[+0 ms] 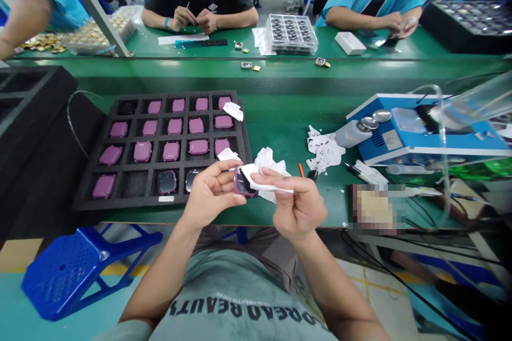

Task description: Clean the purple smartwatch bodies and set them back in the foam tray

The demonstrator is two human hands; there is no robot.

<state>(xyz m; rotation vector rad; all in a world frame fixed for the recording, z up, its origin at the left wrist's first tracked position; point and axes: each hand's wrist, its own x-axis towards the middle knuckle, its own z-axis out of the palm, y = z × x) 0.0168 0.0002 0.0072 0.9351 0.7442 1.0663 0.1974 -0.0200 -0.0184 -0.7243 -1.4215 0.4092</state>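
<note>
My left hand (210,193) grips a purple watch case (241,183) by its edges, its dark glass face turned up. Pinched in my right hand (301,204) is a folded white cloth (260,178), which lies against the watch's face. Crumpled white wipes (271,161) rest on the green bench just behind both hands. To the left, a black foam tray (134,203) holds rows of purple watch cases, most with their backs up; one front-row case (167,182) shows its dark face.
A blue machine (424,144) stands at the right, with a pump bottle (354,132) and spotted white paper (325,150) beside it. Orange and black tools lie right of the wipes. A blue stool (64,269) is at lower left. Several people sit across the bench.
</note>
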